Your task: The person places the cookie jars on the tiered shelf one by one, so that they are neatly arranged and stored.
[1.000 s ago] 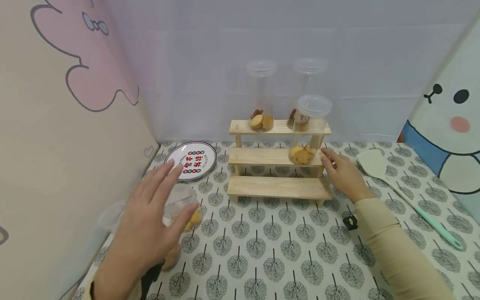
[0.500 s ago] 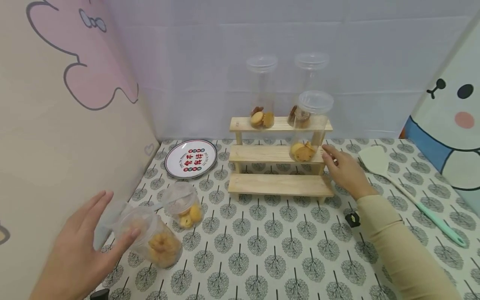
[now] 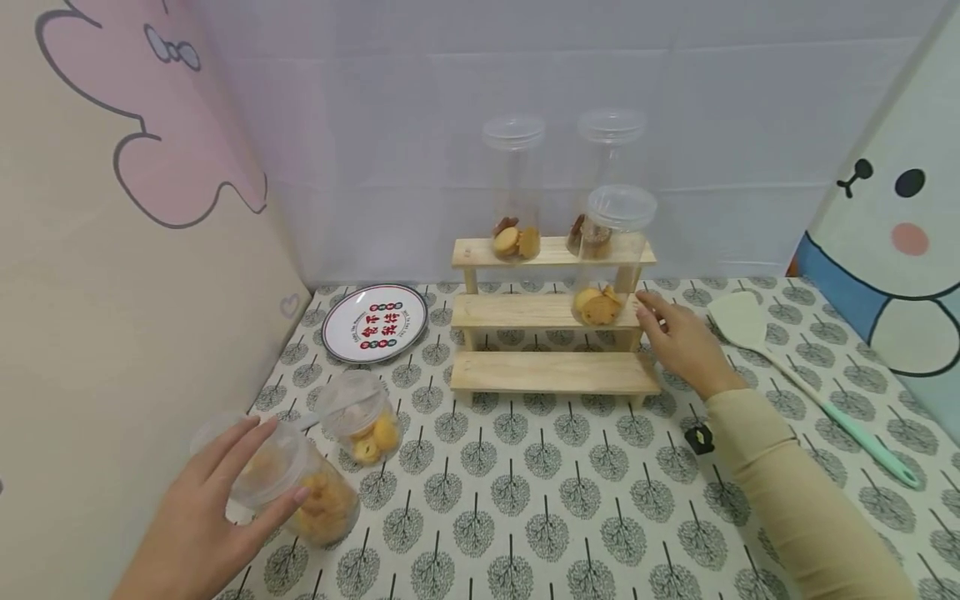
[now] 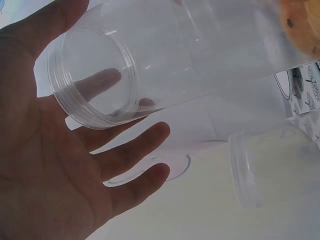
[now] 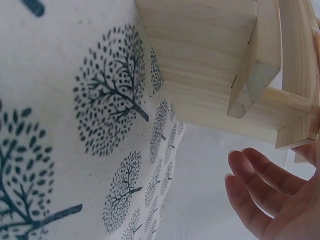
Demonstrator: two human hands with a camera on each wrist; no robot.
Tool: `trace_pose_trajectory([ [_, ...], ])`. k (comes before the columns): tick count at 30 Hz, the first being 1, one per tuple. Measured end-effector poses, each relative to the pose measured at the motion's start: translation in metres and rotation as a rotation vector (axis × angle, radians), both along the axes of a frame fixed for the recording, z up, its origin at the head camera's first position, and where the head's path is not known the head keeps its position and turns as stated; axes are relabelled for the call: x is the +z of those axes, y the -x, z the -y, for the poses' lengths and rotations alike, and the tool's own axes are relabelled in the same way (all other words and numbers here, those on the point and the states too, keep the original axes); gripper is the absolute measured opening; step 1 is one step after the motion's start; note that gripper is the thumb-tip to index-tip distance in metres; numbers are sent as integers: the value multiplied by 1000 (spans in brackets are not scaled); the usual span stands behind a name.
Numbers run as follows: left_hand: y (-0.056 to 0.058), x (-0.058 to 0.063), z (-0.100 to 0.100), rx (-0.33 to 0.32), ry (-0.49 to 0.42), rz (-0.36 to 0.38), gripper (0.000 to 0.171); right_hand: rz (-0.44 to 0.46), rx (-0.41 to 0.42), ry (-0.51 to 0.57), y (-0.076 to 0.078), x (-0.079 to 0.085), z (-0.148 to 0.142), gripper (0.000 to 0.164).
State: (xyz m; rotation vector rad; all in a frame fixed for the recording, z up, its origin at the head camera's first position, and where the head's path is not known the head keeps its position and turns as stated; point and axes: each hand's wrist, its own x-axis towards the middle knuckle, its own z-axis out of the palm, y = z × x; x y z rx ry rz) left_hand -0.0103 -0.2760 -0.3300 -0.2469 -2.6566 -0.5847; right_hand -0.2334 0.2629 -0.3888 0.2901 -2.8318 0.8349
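In the head view my left hand [image 3: 206, 508] is held with fingers spread around the lid end of a tall clear jar of cookies [image 3: 322, 500]. The left wrist view shows this jar's ribbed lid [image 4: 92, 75] between the thumb and the outstretched fingers, with the palm facing it. My right hand [image 3: 686, 342] holds the right end of the stepped wooden rack [image 3: 525, 312] at its middle shelf. Seen from the right wrist, several of that hand's fingers [image 5: 270, 180] hang bent below the wood. One tall lidded cookie jar [image 3: 602, 304] stands on the middle shelf, beside this hand.
Two more tall jars, a left one [image 3: 516, 237] and a right one [image 3: 596, 237], stand on the top shelf. A shorter-looking cookie jar [image 3: 367, 429] is behind the near jar. A printed plate [image 3: 345, 329] lies back left; a spatula [image 3: 795, 379] lies right.
My left hand has dropped down and left from in front of the plate, then moved slightly right to the near jar's lid. The right hand stays at the rack's end.
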Motion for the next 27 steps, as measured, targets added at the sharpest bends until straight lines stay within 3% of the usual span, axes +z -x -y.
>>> trace_pose_trajectory([
  [7,-1,-2,-3,69,-16,56,85,-3,9,0,0,0,0,59],
  [19,-1,-12,-2,46,-88,-40,88,-4,1,-3,0,-2,0,60],
  [27,2,-15,-2,55,-115,-63,87,15,-25,0,-1,-1,0,62],
])
